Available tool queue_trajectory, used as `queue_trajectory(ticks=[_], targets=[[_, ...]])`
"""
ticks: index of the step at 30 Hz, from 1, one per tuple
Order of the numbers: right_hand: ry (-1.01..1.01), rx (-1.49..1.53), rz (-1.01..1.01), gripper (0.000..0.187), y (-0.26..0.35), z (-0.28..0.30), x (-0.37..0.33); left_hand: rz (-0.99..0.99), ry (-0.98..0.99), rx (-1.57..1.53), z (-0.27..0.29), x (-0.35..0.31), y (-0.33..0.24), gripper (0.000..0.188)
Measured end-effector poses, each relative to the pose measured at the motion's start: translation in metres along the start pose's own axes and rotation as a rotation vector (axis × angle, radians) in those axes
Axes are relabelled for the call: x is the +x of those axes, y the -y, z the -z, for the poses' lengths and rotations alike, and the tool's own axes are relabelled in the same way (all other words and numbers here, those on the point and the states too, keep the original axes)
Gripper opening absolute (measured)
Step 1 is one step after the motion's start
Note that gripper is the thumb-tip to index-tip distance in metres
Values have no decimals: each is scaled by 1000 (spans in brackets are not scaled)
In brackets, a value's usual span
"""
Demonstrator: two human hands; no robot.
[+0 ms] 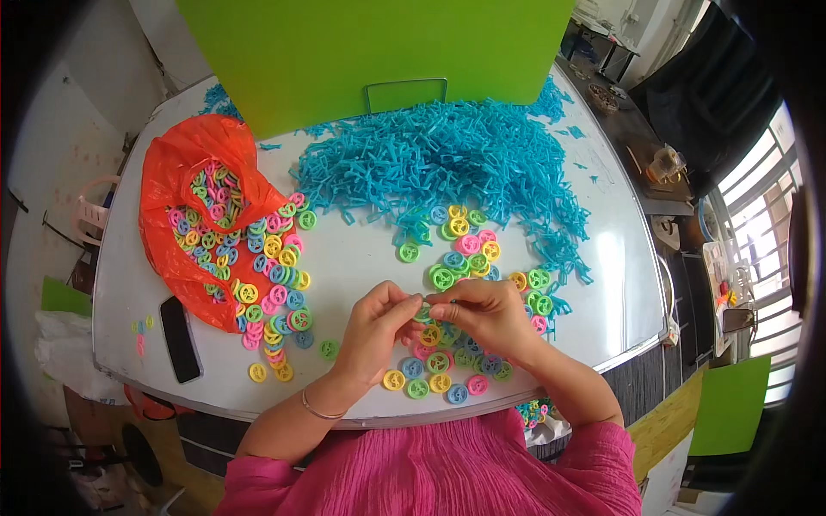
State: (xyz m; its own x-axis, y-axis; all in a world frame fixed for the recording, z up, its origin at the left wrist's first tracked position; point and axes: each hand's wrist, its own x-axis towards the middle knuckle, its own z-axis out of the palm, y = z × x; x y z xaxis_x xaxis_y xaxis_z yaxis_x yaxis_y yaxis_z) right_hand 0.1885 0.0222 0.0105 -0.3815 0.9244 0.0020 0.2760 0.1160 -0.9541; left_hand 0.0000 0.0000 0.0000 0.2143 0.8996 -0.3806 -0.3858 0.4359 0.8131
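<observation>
Over the near middle of the table, both hands meet at the fingertips. My left hand (pixel 376 334) is closed in a pinch on a small green plastic wheel (pixel 422 314). Against that wheel, my right hand (pixel 490 316) is also closed, thumb and fingers together; whatever they pinch is hidden. Below and around the hands lie loose plastic wheels (pixel 439 362) in pink, yellow, blue and green. Farther back is a large heap of small turquoise plastic pieces (pixel 439 159), some shaped like open frames.
To the left, a red plastic bag (pixel 163 193) lies open with many coloured wheels spilling out. A black phone (pixel 180 340) rests near the table's front left. Behind the heap stands a tall bright green panel (pixel 379 52) with a metal handle. The white table (pixel 344 249) has a curved-looking edge.
</observation>
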Motion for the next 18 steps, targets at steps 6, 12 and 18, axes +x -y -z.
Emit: queue_trajectory(ticks=[6, 12, 18], targets=[[-114, 190, -26, 14, -6, -12, 1, -65, -30, 7, -1, -2, 7, 11], [-204, 273, -92, 16, -13, -20, 0, -182, -62, 7, -6, -2, 13, 16], [-260, 325, -138, 13, -15, -24, 0, -45, -79, -220, -11, -2, 13, 15]])
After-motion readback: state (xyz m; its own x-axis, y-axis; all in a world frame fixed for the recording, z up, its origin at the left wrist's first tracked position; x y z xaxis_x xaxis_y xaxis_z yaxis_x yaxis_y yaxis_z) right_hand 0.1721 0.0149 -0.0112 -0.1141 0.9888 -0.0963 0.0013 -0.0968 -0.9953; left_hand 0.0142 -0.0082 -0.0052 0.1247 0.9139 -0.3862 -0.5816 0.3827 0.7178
